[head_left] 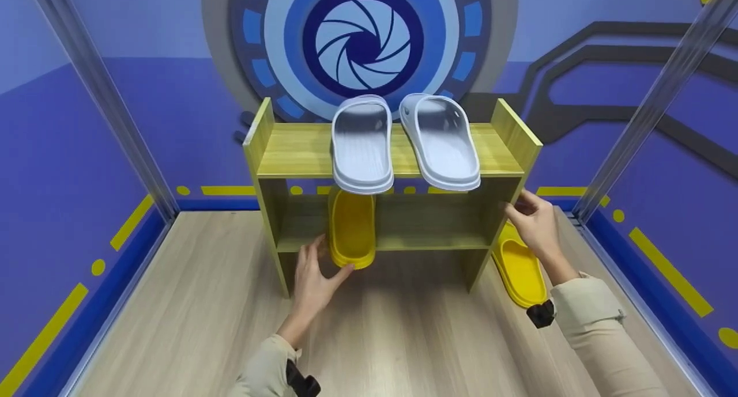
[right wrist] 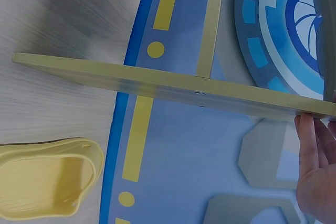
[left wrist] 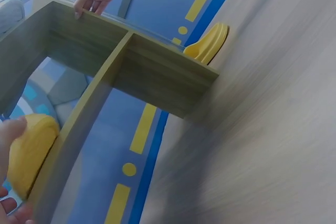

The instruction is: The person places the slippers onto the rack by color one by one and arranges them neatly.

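A yellow clog (head_left: 353, 230) rests on the middle shelf of a small wooden shoe rack (head_left: 438, 249), its heel jutting past the shelf's front edge. My left hand (head_left: 314, 279) holds that heel, thumb at its front and fingers along the left side; the left wrist view shows the clog (left wrist: 34, 153) between thumb and fingers. My right hand (head_left: 533, 221) grips the rack's right side panel (right wrist: 157, 80), with fingers against its outer face. Below this hand, a second yellow clog (head_left: 522, 273) lies on the floor right of the rack, partly covered by the hand in the head view.
Two pale grey clogs (head_left: 362, 149) stand side by side on the top shelf, heels over its front edge. Blue patterned walls (head_left: 161, 126) enclose the wood-look floor (head_left: 398, 333) at the back and sides. Metal posts (head_left: 109, 97) rise at the two back corners.
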### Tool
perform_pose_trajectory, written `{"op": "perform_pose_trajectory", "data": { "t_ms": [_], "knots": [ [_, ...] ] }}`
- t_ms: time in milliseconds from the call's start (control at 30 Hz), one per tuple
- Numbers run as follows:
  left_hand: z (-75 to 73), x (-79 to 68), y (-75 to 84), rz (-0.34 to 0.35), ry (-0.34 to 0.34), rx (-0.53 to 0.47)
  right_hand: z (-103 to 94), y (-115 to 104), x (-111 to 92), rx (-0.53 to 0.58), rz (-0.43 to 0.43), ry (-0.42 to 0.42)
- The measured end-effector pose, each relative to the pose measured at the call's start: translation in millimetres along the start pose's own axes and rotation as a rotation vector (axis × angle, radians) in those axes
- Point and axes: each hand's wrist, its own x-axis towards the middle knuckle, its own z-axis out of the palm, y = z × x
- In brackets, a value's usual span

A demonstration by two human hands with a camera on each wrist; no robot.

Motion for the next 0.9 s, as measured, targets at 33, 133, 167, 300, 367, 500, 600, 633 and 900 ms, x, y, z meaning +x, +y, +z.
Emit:
{"op": "perform_pose_trajectory", "data": {
  "t_ms": [33,133,167,300,367,500,600,633,900],
  "knots": [
    [-4.3,1.9,0.0,0.022,0.019,-0.001,0.1,-0.1,0.1,0.000,-0.002,0.001],
    [-20.5,10.6,0.7,0.132,0.108,-0.003,0.1,-0.6,0.5,0.002,-0.008,0.005],
    [-26.7,14.7,1.4,0.180,0.146,0.000,0.2,-0.9,0.7,0.004,-0.008,0.007],
    [-52.6,32.1,6.0,0.359,0.309,0.024,0.4,-1.8,0.6,-0.004,0.002,0.008],
    [-64.1,40.2,8.3,0.401,0.381,0.044,0.4,-2.1,0.4,-0.007,0.010,0.006],
    [-79.9,52.2,10.5,0.338,0.418,0.066,0.6,-2.2,0.3,-0.004,0.020,-0.004],
    [-86.3,58.1,11.2,0.183,0.319,0.084,0.4,-2.3,0.0,-0.004,0.023,-0.005],
    [-87.8,59.5,11.5,0.124,0.272,0.093,0.4,-2.4,-0.1,-0.005,0.023,-0.006],
    [-93.7,72.8,9.8,-0.167,0.051,0.142,0.4,-1.9,-1.0,-0.002,0.019,-0.010]
  ]
}}
